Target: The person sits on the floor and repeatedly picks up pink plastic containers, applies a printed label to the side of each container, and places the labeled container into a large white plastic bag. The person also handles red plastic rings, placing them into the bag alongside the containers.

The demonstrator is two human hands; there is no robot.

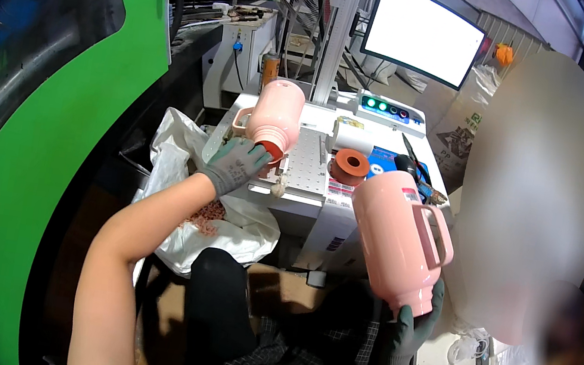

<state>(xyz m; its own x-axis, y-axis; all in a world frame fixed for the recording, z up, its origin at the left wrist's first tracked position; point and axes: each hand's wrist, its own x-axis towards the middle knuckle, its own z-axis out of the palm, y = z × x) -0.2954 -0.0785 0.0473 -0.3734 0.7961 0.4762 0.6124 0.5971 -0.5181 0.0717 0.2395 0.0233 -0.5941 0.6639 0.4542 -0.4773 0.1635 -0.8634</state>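
A pink jug with a side handle (278, 111) lies over the perforated metal plate of the white workbench, its threaded neck toward me. My left hand (236, 164), in a grey glove, is closed at that neck, its fingertips on the red part (269, 150) in the mouth. Off the bench to the right, a second pink jug (396, 236) is tilted, neck down and handle to the right. My gloved right hand (415, 331) grips this one by its neck. The palm side of the left hand is hidden.
On the bench are a brown tape roll (350, 166), a white roll (352, 137), a button box (391, 110) and a drill-like tool (424, 183). A monitor (425, 32) stands behind. Pink scraps fill a white sack (238, 239). A green machine panel (49, 139) borders the left; a blurred person (531, 196) is right.
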